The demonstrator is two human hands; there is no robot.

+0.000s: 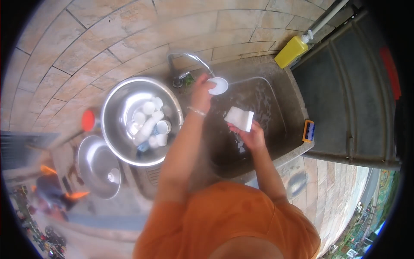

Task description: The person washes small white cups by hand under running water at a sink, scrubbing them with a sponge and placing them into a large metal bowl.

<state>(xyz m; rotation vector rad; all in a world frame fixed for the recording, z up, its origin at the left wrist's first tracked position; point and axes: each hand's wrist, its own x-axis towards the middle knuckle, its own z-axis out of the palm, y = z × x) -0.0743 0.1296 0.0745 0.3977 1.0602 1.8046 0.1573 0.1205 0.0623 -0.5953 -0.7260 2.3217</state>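
Observation:
Over the stone sink (299,97), my left hand (202,94) grips a small round white dish (219,85) by its edge, close under the spout of a curved metal faucet (190,55). Lower and to the right, my right hand (249,134) holds a white rectangular block, perhaps a sponge or a small container (239,118). Water with some foam lies in the basin beneath both hands. Left of my left forearm stands a large steel bowl (111,142) with several small white cups (162,127) and other white pieces in it.
A yellow pump bottle (291,51) stands at the sink's back right corner. An orange brush with blue bristles (309,131) lies on the right rim. A second metal bowl (93,174) holds a small white item. A tiled wall (129,35) rises behind; a blurred person (51,194) is at far left.

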